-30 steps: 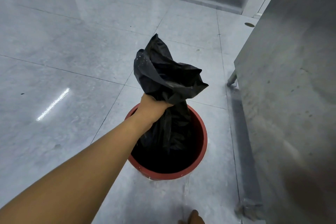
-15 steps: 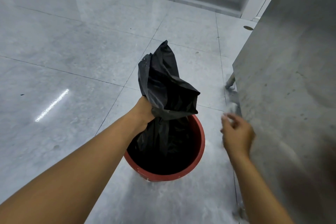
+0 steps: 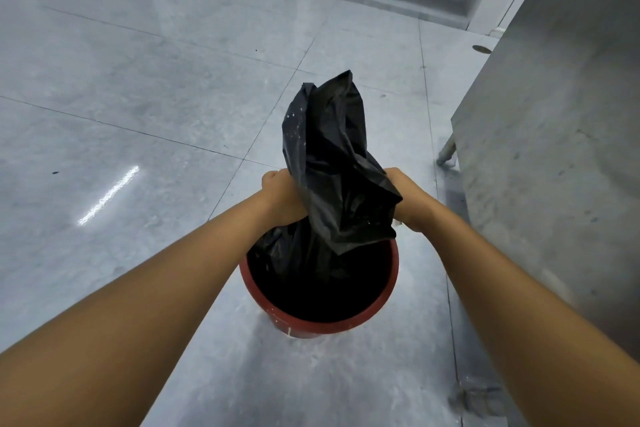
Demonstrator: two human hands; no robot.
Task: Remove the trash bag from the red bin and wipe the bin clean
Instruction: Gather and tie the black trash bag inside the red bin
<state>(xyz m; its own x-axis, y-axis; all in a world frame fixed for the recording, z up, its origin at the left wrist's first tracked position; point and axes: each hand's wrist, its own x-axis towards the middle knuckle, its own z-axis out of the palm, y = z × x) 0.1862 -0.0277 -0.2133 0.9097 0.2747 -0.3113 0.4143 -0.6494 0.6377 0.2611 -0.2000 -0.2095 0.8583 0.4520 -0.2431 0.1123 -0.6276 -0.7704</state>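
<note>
Black trash bag (image 3: 332,163) stands up out of the red bin (image 3: 311,324), gathered neck above the rim, lower part down inside the bin; bin sits on the grey tiled floor (image 3: 138,107), just beside a steel cabinet (image 3: 554,135) at the person's right; left hand (image 3: 282,199) clenched on the bunched plastic at the neck's left side; right hand (image 3: 407,198) pressed to the neck's right side and looks closed on the film, though its fingers are hidden behind the bag, so that grip is a judgement; both hands above the rim, 1 each side. Handling: thin soft film, crumples and folds freely, no stiffness; pale specks on it, could be slick or dusty; probably light, since the top flops loose and little bulk shows, but contents not visible; may tear if snagged on the rim. Best hold is the gathered neck, many layers bunched together, pulling straight up; the bin may lift with it.
</note>
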